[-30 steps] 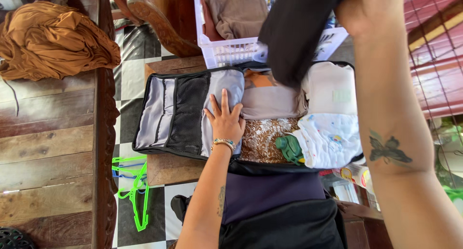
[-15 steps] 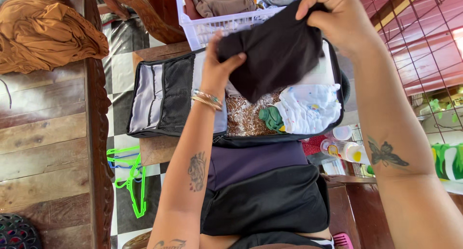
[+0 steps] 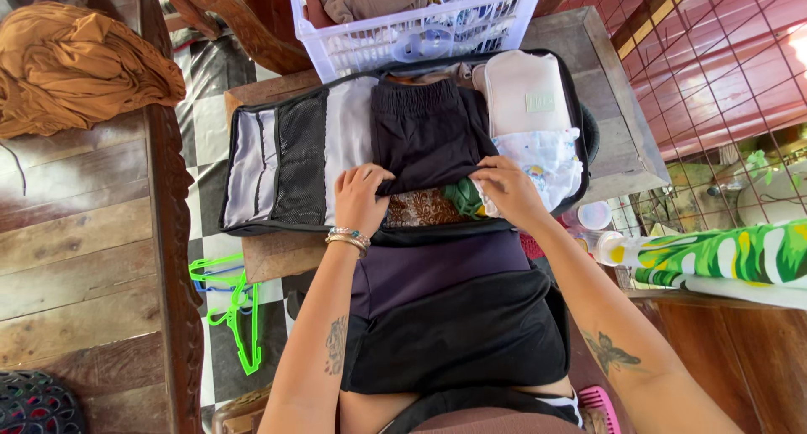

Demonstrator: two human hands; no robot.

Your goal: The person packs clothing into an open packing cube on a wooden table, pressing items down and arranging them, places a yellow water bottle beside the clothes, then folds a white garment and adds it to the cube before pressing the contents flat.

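Over the open suitcase (image 3: 277, 161), left hand (image 3: 361, 200) and right hand (image 3: 508, 192) each pinch the black shorts' (image 3: 424, 135) lower hem, laying them flat atop packed clothes.

The black shorts (image 3: 427, 135), held up in the air over the open suitcase (image 3: 277, 156) a second ago, have been laid flat inside it, waistband at the far side. The left hand (image 3: 361, 200) and right hand (image 3: 508, 192) have been lowered onto the shorts' near edge, fingers pinching the hem.
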